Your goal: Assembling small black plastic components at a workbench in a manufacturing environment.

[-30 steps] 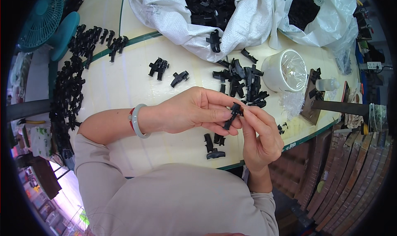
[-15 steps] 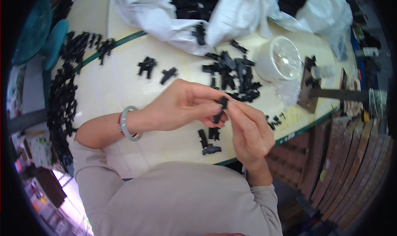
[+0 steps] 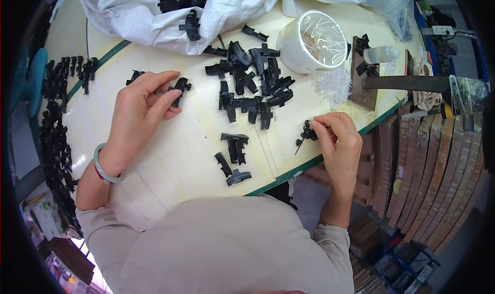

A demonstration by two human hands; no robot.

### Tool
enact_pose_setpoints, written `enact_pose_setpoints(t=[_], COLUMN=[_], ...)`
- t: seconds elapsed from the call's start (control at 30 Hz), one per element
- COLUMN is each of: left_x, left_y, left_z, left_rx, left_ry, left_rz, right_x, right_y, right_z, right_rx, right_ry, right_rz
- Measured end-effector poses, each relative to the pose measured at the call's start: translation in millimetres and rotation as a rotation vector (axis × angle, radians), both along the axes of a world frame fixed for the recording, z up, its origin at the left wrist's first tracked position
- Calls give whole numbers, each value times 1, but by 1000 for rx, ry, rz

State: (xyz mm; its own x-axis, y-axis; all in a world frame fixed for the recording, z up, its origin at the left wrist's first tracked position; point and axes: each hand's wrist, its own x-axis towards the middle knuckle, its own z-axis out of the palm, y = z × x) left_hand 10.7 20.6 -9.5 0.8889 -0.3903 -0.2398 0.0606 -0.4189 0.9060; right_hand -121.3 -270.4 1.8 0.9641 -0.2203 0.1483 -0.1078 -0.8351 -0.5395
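My left hand (image 3: 142,106) pinches a black plastic clip-shaped part (image 3: 180,91) between thumb and fingers, above the left part of the table. Another black part (image 3: 135,77) lies just behind that hand, partly covered by it. My right hand (image 3: 337,139) is at the table's front right edge, thumb and forefinger pinched together at a small pile of tiny black pieces (image 3: 308,132). Whatever is between those fingertips is too small to make out. In the middle lies a heap of black plastic parts (image 3: 250,82), with several more (image 3: 235,148) nearer me.
A white sack (image 3: 170,34) of black parts lies at the back. Right of the heap stands a white tub (image 3: 312,41) with clear film inside. Farther right are a metal plate with a long bar (image 3: 407,83) and a small bottle (image 3: 380,54). Rows of black parts (image 3: 56,134) line the left edge.
My hands, together over the middle before, have moved apart. The left has carried the black part leftward; the right has gone to the tiny pieces. The whole view has also shifted.
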Motion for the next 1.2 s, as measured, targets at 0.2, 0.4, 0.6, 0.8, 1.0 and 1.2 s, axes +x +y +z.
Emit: enact_pose_setpoints(t=[0.2, 0.4, 0.6, 0.8, 1.0, 1.2], left_x=[-1, -17, -29, -21, -18, -19], left_y=[1, -10, -47, -34, -30, -35], left_z=[9, 27, 11, 13, 13, 15], left_rx=[185, -98, -534, -454, -388, -335], left_ry=[-126, -496, 331, 702, 752, 676], left_rz=[39, -247, -366, -396, -427, -396], right_x=[9, 13, 19, 11, 13, 15], right_y=[6, 29, 67, 80, 75, 69], right_z=[1, 5, -9, -11, -3, -5], right_rx=[91, 1519, 1953, 856, 437, 315], right_ry=[66, 146, 293, -149, -287, -338], right_rz=[2, -5, 125, 233, 428, 412])
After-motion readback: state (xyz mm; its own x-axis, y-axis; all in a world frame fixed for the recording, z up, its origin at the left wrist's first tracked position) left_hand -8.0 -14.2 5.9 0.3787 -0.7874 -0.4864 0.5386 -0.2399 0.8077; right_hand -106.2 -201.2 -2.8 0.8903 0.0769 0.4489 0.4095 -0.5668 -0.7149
